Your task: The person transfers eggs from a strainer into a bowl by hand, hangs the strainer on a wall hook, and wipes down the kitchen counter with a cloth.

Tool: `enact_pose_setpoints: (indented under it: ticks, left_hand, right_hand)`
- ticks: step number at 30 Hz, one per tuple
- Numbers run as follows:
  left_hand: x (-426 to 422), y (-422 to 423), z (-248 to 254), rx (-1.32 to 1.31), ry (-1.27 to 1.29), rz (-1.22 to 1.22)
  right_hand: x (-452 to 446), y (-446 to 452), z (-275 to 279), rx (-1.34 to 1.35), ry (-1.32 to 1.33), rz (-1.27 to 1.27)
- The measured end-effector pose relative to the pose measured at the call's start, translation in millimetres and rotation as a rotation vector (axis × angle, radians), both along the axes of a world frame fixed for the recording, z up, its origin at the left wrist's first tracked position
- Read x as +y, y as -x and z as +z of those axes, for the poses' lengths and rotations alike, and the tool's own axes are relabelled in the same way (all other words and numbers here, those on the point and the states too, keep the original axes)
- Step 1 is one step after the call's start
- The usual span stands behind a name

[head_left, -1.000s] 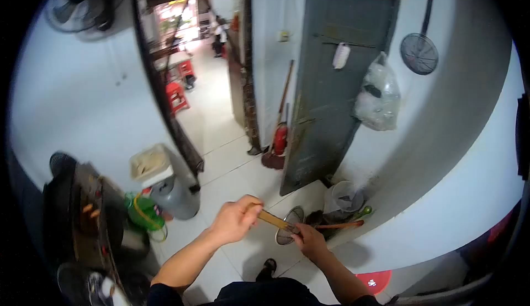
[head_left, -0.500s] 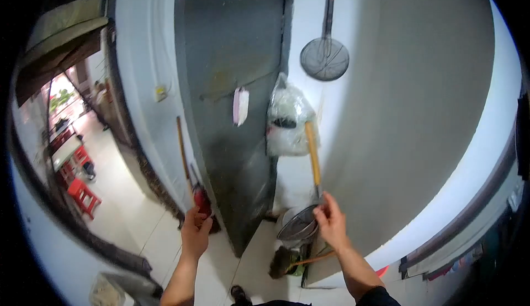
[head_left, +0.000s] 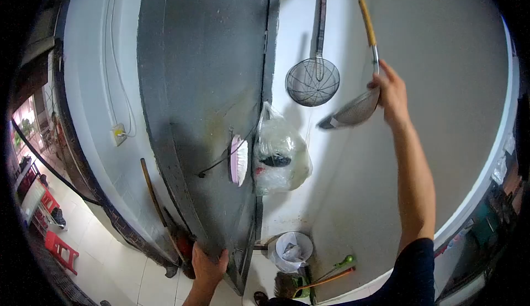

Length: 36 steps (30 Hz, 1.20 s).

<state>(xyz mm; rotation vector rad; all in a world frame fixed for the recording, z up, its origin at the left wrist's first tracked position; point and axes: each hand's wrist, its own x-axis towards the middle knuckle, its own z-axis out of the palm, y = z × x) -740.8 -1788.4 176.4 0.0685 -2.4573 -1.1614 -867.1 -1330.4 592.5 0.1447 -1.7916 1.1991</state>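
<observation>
My right hand (head_left: 391, 93) is raised at the right, closed around the metal neck of a mesh strainer (head_left: 356, 110). Its yellow handle (head_left: 366, 21) points upward, and its bowl tilts down to the left. Low in the view, my left hand (head_left: 208, 267) is in front of the lower part of the grey door (head_left: 210, 74), thumb apart from the fingers and nothing visible in it; whether it touches the door I cannot tell. A larger wire skimmer (head_left: 313, 82) hangs on the wall left of the strainer.
A plastic bag (head_left: 281, 157) hangs beside the door, near a pink-and-white brush-like item (head_left: 238, 159). Below stand a lined bin (head_left: 292, 251) and a broom (head_left: 287, 285). A wooden-handled tool (head_left: 154, 193) leans left; red stools (head_left: 62, 251) stand beyond the doorway.
My right hand has lifted the strainer up and to the right, from over the bin to beside the hanging skimmer. My left hand is lower in view. The camera view has shifted.
</observation>
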Motion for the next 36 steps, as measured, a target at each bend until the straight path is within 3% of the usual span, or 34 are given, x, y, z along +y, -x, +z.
enact_pose_setpoints:
  ticks: [4,6,11,12,13,15,16,18,19,21,24,28,30,34,36]
  left_hand:
    - [-13.7,17.1,-73.0,0.054,-0.192,-0.030]
    - [-17.0,34.7,-76.7,0.063,-0.300,-0.026]
    - [-13.1,22.4,-33.7,-0.008,-0.123,-0.030]
    - [-10.0,32.0,-64.6,0.356,-0.108,0.051]
    - [-12.2,39.4,-54.9,0.357,-0.110,0.053]
    - [-19.0,46.7,-26.1,0.805,0.227,0.046]
    - [-16.9,44.7,-29.6,0.804,0.224,0.047]
    - [-9.5,34.8,-50.0,0.266,0.058,0.203]
    - [-10.0,38.0,-59.0,0.263,0.055,0.204]
    - [-17.3,44.9,-76.6,0.444,-0.234,0.061]
    - [-30.1,43.4,-109.3,0.312,-0.072,0.087]
    - [-25.7,46.3,-92.3,0.449,-0.219,-0.029]
    - [-24.1,43.6,-102.1,0.320,-0.382,-0.004]
    - [-29.6,43.4,-99.3,0.415,-0.398,-0.127]
    - [-24.4,42.1,-90.3,0.420,-0.624,-0.192]
  right_hand:
    - [11.3,69.4,65.3,0.054,0.052,-0.018]
    - [10.7,96.5,92.1,0.078,0.050,-0.003]
    - [14.9,156.5,143.5,0.050,0.031,0.007]
    - [14.7,162.6,148.7,0.051,0.036,0.029]
    - [16.8,169.2,153.1,0.049,0.041,0.048]
    - [26.2,192.1,163.1,0.069,0.050,0.053]
    - [27.6,198.2,165.3,0.063,0.038,-0.002]
    - [27.5,207.5,167.0,0.053,0.024,-0.055]
    - [26.7,211.0,166.0,0.072,0.033,-0.047]
    - [25.5,215.3,166.1,0.089,0.042,-0.039]
    - [25.7,219.7,166.0,0.085,0.008,-0.023]
    - [19.5,223.1,166.4,0.091,-0.021,-0.069]
    - [19.1,223.8,168.0,0.092,-0.028,-0.096]
    - [15.8,222.3,172.3,0.090,-0.039,-0.095]
    - [14.0,220.6,172.8,0.084,-0.043,-0.105]
